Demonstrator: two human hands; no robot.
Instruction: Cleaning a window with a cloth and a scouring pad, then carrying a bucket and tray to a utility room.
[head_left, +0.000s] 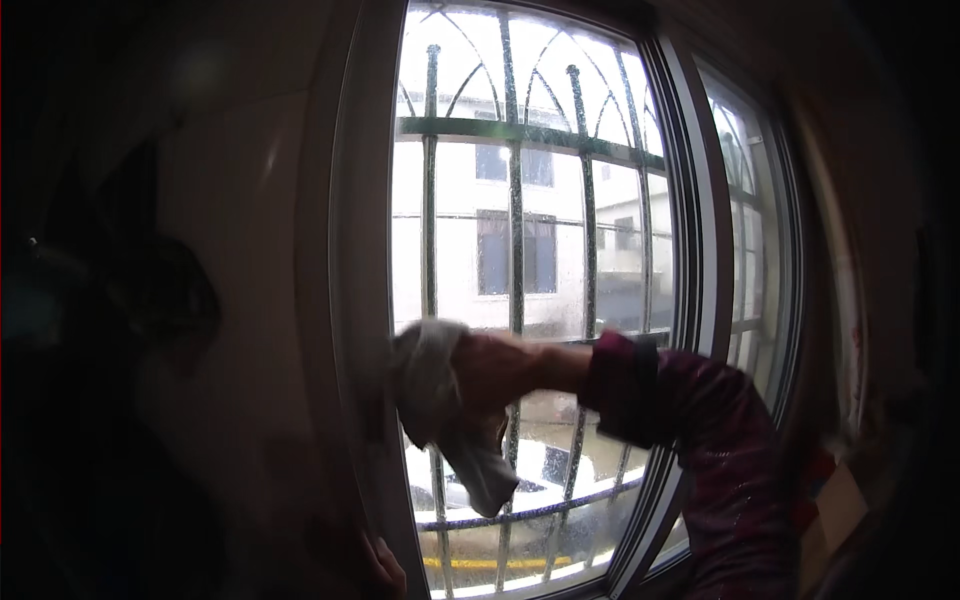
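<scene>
My right hand (491, 373) is closed around a grey cloth (431, 375), bunched at the left side of the window pane (465, 262), with a loose end hanging below the wrist. The right arm reaches across the glass from the right in a dark red sleeve. Water drops or specks dot the pane. At the bottom edge, only a few fingers of my left hand (388, 564) show beside the lower left window frame (367, 300). Whether those fingers grip the frame is too dark to make out.
Behind the glass stand green metal security bars (516, 225), with a pale building and a parked white vehicle outside. A second window panel (739, 187) lies to the right of the thick frame. Tiled wall (232, 225) fills the dark left side. Low on the right is a cardboard-coloured object (838, 502).
</scene>
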